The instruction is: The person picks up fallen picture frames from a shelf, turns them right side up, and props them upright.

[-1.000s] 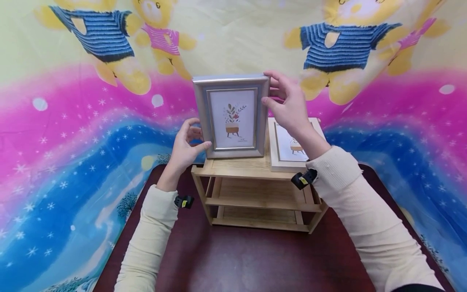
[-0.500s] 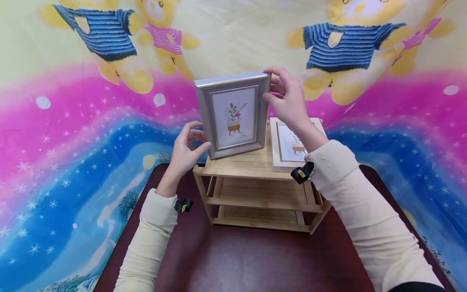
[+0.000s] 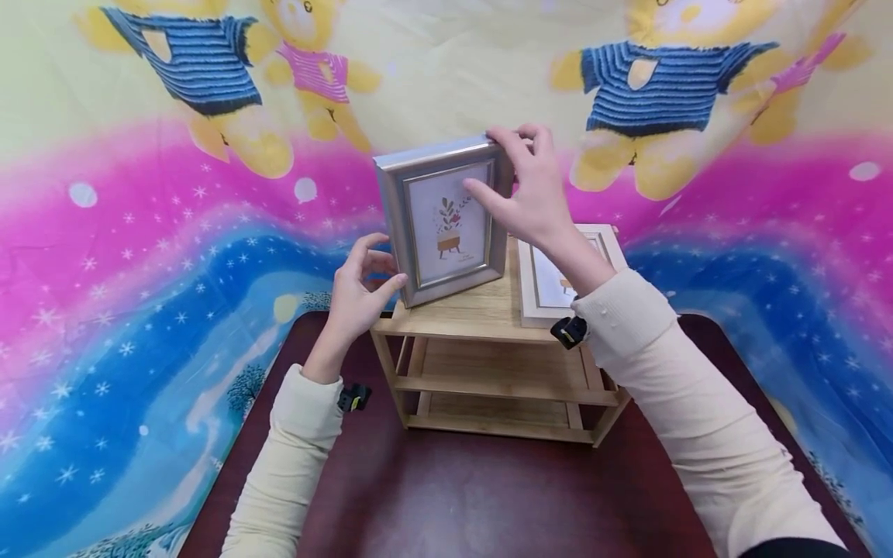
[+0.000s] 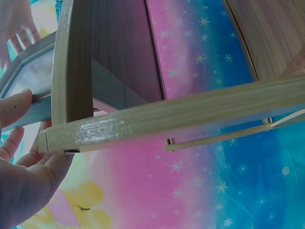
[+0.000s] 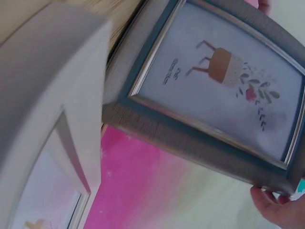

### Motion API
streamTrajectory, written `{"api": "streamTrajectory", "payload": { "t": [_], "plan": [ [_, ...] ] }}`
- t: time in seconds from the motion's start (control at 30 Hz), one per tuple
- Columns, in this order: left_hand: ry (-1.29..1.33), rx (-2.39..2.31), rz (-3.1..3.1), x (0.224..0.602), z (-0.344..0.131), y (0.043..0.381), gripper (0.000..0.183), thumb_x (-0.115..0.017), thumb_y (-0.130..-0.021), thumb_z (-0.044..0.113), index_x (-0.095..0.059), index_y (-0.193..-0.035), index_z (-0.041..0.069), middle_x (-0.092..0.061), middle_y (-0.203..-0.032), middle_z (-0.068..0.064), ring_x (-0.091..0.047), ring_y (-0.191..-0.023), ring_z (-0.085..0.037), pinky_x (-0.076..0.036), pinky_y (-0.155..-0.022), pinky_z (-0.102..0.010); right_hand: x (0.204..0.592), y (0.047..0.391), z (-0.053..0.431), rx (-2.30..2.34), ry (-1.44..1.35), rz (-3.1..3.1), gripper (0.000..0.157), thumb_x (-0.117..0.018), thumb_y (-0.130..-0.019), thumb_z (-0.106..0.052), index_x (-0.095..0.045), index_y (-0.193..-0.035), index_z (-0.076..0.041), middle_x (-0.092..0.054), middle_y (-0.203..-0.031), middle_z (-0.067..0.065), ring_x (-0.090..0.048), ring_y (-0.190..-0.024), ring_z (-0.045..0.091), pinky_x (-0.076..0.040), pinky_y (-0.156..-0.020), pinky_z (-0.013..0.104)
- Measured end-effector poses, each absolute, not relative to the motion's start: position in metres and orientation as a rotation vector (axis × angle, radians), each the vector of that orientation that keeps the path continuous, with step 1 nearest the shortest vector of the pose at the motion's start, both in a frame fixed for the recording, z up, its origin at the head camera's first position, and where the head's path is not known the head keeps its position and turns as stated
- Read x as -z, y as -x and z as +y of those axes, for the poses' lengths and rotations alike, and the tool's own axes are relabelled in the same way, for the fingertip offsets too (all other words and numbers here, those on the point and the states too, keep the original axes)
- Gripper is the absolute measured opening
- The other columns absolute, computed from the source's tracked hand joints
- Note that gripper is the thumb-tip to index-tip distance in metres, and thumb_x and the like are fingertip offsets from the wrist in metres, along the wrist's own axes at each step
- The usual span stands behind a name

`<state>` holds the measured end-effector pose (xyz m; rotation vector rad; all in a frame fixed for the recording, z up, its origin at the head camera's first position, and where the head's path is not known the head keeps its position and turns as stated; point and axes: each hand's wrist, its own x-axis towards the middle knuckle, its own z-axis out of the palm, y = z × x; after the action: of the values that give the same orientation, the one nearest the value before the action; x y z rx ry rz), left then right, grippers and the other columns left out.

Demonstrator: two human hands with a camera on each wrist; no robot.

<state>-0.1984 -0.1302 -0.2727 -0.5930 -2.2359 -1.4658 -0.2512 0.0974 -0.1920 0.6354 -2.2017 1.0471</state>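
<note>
A silver-grey picture frame (image 3: pixel 449 225) with a potted-plant print stands on the top board of a wooden rack (image 3: pixel 481 306), angled so its left edge is nearer. My left hand (image 3: pixel 356 294) pinches its lower left edge, thumb in front and fingers behind. At the upper right corner, the fingertips of my right hand (image 3: pixel 533 194) touch the frame; its thumb sticks out in front of the print. In the right wrist view these fingers (image 5: pixel 274 207) lie at the corner of the frame (image 5: pixel 214 86). A white picture frame (image 3: pixel 547 283) is beside it, partly covered by my right forearm.
Two lower shelves (image 3: pixel 502 368) of the rack face me. The rack stands on a dark red table (image 3: pixel 453 496). Behind it hangs a cloth (image 3: pixel 446 70) printed with teddy bears. A rack rail (image 4: pixel 190 109) crosses the left wrist view.
The silver-grey frame has turned, its right side swinging back. My right hand has shifted slightly left, and its thumb has come off the frame's edge. The left hand keeps its grip.
</note>
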Motion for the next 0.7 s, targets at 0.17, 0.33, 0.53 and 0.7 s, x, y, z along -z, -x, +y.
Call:
{"api": "streamTrajectory", "payload": {
  "t": [0.17,0.33,0.53,0.7],
  "plan": [
    [0.587,1.456,-2.225,0.272,-0.128,0.194,0.048,-0.065,-0.08,-0.005,-0.044,-0.123,-0.006,-0.057,-0.095,-0.025,-0.058,-0.087,-0.033,-0.05,-0.076,-0.043,0.191,0.248,0.09,-0.976,-0.567,-2.31,0.072,-0.072,-0.073,-0.04,-0.045,-0.135,-0.015,-0.028,-0.135,0.016,-0.036,-0.118,0.025,-0.032,-0.097,0.036],
    [0.594,1.485,-2.203,0.275,-0.127,0.194,0.044,-0.063,-0.082,-0.003,-0.045,-0.122,-0.006,-0.058,-0.094,-0.024,-0.059,-0.085,-0.032,-0.051,-0.074,-0.037,0.19,0.247,0.084,-0.996,-0.517,-2.375,0.084,-0.073,-0.068,-0.049,-0.038,-0.138,-0.02,-0.018,-0.144,0.01,-0.032,-0.125,0.024,-0.031,-0.1,0.035],
    [0.678,1.63,-2.106,0.289,-0.136,0.22,0.032,-0.057,-0.087,0.0,-0.05,-0.118,-0.006,-0.058,-0.101,-0.019,-0.059,-0.09,-0.024,-0.05,-0.078,-0.035,0.192,0.246,0.08,-0.996,-0.491,-2.395,0.095,-0.075,-0.063,-0.054,-0.031,-0.141,-0.02,-0.011,-0.148,0.009,-0.03,-0.127,0.024,-0.032,-0.099,0.034],
    [0.9,1.804,-2.075,0.29,-0.142,0.237,0.037,-0.052,-0.089,-0.001,-0.044,-0.125,-0.003,-0.053,-0.119,-0.017,-0.051,-0.111,-0.022,-0.043,-0.091,-0.042,0.193,0.247,0.081,-0.996,-0.501,-2.389,0.094,-0.074,-0.064,-0.053,-0.031,-0.14,-0.019,-0.012,-0.147,0.008,-0.03,-0.127,0.023,-0.032,-0.1,0.033]
  ]
}}
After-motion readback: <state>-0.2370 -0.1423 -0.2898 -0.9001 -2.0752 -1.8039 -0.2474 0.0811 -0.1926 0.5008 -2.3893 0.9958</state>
